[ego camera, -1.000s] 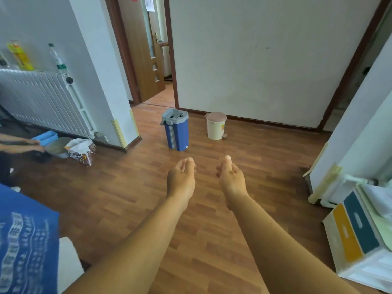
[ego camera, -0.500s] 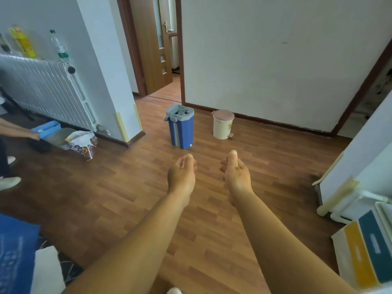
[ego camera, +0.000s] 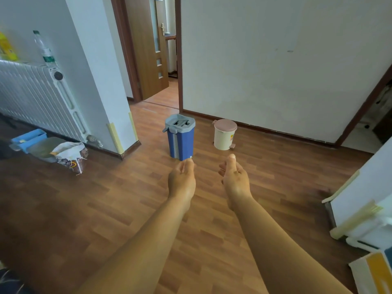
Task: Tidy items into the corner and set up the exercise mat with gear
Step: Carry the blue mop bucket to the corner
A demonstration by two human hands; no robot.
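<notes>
A blue mop bucket (ego camera: 181, 138) with a grey top stands on the wood floor ahead. To its right sits a small cream pedal bin (ego camera: 224, 134) with a pink lid, close to the white wall. My left hand (ego camera: 182, 180) reaches forward just short of the bucket, fingers loosely curled and empty. My right hand (ego camera: 234, 176) is held beside it, thumb up, also holding nothing. No exercise mat is in view.
A white radiator (ego camera: 36, 94) lines the left wall, bottles on top. Below it lie a blue tray (ego camera: 28, 139), a grey pan and a printed bag (ego camera: 71, 154). A doorway (ego camera: 158, 60) opens ahead; a drawer unit (ego camera: 375, 270) sits at the right.
The view has moved forward and turned right; the bucket and bin are closer. The other person's arm and the blue cloth at the left have left the view. Both hands keep their pose.
</notes>
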